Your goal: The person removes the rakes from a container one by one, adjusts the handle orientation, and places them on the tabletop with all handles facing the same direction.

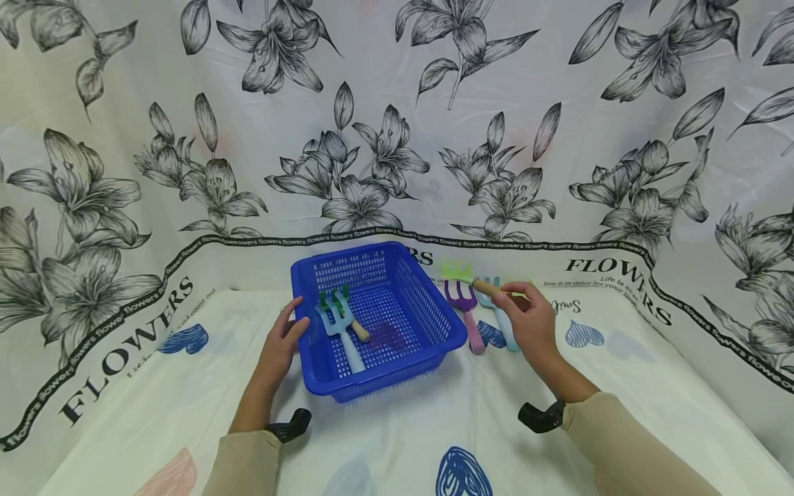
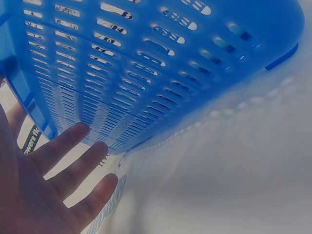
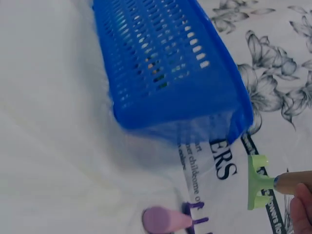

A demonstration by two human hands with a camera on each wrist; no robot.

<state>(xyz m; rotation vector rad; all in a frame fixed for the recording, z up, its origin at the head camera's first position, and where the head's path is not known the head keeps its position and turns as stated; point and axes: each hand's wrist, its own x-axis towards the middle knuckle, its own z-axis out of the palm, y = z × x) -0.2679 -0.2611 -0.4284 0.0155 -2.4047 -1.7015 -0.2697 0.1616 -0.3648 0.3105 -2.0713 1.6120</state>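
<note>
My right hand (image 1: pixel 527 317) holds a small hand rake (image 3: pixel 261 183) by its wooden handle, its light green head pointing left above the back of the table. At the left side of a blue plastic basket (image 1: pixel 455 335), my left hand (image 1: pixel 282 337) has its thumb over the rim. In the left wrist view, several of its fingers (image 2: pixel 80 168) are spread and straight beside the slotted wall. Inside the basket lie a light blue garden fork (image 1: pixel 351 351) and a dark green rake with a wooden handle (image 1: pixel 360 331).
Right of the basket, a purple fork with a pink handle (image 1: pixel 474 336) lies on the cloth. A second light blue fork (image 1: pixel 505 327) lies beside it, partly behind the right hand. The cloth-covered table (image 1: pixel 384 441) meets a flower-printed curtain (image 1: pixel 372 69) at the back.
</note>
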